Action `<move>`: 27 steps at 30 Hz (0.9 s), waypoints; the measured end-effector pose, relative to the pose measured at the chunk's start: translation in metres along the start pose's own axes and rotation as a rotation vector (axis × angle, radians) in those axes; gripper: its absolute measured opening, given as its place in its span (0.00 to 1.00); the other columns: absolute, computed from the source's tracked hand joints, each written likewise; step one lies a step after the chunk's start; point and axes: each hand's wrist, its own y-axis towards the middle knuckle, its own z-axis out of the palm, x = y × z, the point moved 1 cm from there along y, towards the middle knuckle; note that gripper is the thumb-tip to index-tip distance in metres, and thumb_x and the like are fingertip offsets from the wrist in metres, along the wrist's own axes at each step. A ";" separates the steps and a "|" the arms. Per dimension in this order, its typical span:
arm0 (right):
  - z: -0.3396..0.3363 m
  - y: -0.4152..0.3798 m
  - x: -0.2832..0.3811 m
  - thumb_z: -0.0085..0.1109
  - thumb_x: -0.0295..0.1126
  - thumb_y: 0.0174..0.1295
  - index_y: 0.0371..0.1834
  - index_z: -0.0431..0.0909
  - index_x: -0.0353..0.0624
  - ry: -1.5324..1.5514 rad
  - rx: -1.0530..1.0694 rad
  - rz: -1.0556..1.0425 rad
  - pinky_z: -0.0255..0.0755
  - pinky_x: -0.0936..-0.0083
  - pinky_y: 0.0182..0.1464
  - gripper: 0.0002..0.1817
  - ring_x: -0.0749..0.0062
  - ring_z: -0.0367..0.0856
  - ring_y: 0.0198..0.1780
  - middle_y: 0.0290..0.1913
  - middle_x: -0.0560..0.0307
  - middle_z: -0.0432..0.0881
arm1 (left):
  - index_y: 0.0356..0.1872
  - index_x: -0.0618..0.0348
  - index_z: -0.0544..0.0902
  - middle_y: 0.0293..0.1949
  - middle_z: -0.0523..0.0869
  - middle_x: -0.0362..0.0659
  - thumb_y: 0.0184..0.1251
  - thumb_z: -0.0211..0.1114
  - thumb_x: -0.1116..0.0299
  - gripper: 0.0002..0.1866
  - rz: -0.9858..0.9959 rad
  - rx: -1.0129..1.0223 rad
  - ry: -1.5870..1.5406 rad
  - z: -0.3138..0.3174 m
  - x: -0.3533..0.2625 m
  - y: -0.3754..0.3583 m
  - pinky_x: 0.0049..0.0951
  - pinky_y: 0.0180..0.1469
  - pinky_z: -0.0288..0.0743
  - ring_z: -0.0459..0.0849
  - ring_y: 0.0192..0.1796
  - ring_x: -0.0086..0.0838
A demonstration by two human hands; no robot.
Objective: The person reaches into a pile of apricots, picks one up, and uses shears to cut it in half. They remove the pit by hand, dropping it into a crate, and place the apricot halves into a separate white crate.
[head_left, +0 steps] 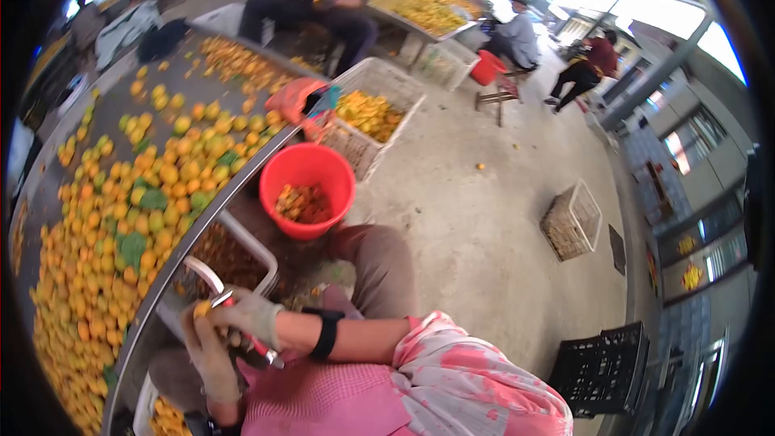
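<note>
Both my hands wear pale gloves and meet low at the table's edge. My left hand (pixel 208 359) is closed around a small orange fruit (pixel 202 308), held at its fingertips. Right beside it, my right hand (pixel 249 316) grips a metal hand tool with red handles (pixel 265 349); its shiny upper end lies against the fruit. Its exact kind is hidden by the fingers. A curved pale metal piece (pixel 205 274) rises just above the hands. Ahead of my knee stands a red bucket (pixel 349 194) with orange-brown scraps inside.
On my left, a metal table (pixel 113 136) carries heaped orange fruit (pixel 105 250) with green leaves. Past the bucket is a white crate (pixel 400 125) of cut yellow-orange pieces. A pale crate (pixel 571 222) and a black crate (pixel 599 367) stand right. Several people sit farther back.
</note>
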 end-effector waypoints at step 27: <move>0.021 -0.016 0.057 0.49 0.32 0.73 0.46 0.77 0.34 0.258 -0.175 -0.887 0.58 0.79 0.18 0.12 0.81 0.59 0.13 0.15 0.65 0.62 | 0.69 0.61 0.66 0.49 0.80 0.43 0.79 0.50 0.63 0.23 -0.155 0.485 -0.373 -0.001 -0.008 -0.007 0.23 0.42 0.76 0.79 0.39 0.22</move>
